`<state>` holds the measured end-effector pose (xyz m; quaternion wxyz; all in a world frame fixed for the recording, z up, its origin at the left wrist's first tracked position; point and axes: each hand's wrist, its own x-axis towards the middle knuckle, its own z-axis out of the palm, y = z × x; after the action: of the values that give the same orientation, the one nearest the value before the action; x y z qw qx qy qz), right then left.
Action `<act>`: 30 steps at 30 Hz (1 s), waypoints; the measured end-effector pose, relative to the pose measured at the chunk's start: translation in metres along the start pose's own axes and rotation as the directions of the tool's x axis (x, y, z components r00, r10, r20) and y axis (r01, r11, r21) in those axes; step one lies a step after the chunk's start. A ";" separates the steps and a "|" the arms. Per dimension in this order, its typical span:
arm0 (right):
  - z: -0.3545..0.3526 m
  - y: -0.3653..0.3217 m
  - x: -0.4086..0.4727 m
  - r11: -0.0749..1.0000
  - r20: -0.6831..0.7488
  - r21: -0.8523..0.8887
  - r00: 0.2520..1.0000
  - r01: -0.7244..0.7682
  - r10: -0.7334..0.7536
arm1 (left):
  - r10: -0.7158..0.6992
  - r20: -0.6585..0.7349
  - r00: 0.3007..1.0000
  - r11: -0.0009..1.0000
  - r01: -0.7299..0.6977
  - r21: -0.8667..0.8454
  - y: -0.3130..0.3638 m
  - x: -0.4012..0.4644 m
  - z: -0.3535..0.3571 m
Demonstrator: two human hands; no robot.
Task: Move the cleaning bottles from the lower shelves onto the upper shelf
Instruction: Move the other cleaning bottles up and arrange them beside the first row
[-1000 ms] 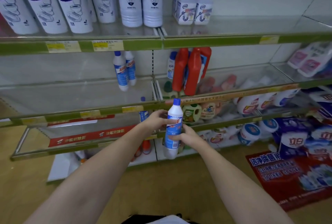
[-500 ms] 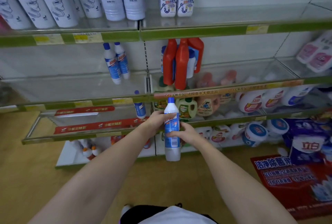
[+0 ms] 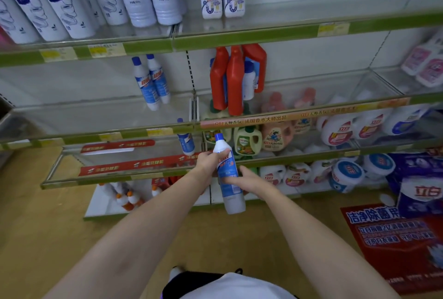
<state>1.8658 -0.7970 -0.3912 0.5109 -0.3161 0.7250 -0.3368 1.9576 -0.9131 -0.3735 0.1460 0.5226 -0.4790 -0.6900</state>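
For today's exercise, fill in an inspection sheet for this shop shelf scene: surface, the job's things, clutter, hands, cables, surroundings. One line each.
Surface: green-edged glass shelves in tiers.
Job's things: white plastic bottle with blue cap and blue label, held tilted in front of the shelves; two matching bottles stand on the middle shelf; one more on the shelf below.
Clutter: red jugs, tall white toilet-cleaner bottles, detergent jugs.
Hands: left hand grips the bottle's upper part; right hand holds its middle.
Cables: nothing seen.
Surroundings: tan floor, red poster.
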 end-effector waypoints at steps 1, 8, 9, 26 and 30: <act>0.001 -0.001 0.001 1.000 0.010 -0.008 1.000 0.024 -0.024 | -0.001 -0.016 1.000 1.000 0.000 -0.005 0.000 0.001 0.002; 0.004 -0.006 0.003 0.995 0.002 -0.024 0.996 0.093 -0.093 | 0.010 0.009 1.000 0.999 -0.010 0.045 0.009 -0.004 0.010; 0.003 -0.007 0.000 0.997 -0.005 0.019 0.997 0.081 -0.081 | 0.005 0.025 1.000 0.998 -0.007 0.061 0.011 -0.005 0.009; 0.013 -0.012 -0.010 0.984 0.054 0.175 0.998 0.009 -0.019 | 0.104 0.029 0.994 0.988 -0.106 0.108 0.025 -0.014 -0.006; 0.013 -0.008 -0.008 0.995 -0.009 0.093 0.999 0.041 -0.041 | 0.074 -0.041 0.996 0.996 -0.072 0.059 0.024 -0.010 0.000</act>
<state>1.8814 -0.7974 -0.3833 0.5156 -0.3054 0.7036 -0.3819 1.9547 -0.9182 -0.3476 0.1663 0.5235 -0.5140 -0.6589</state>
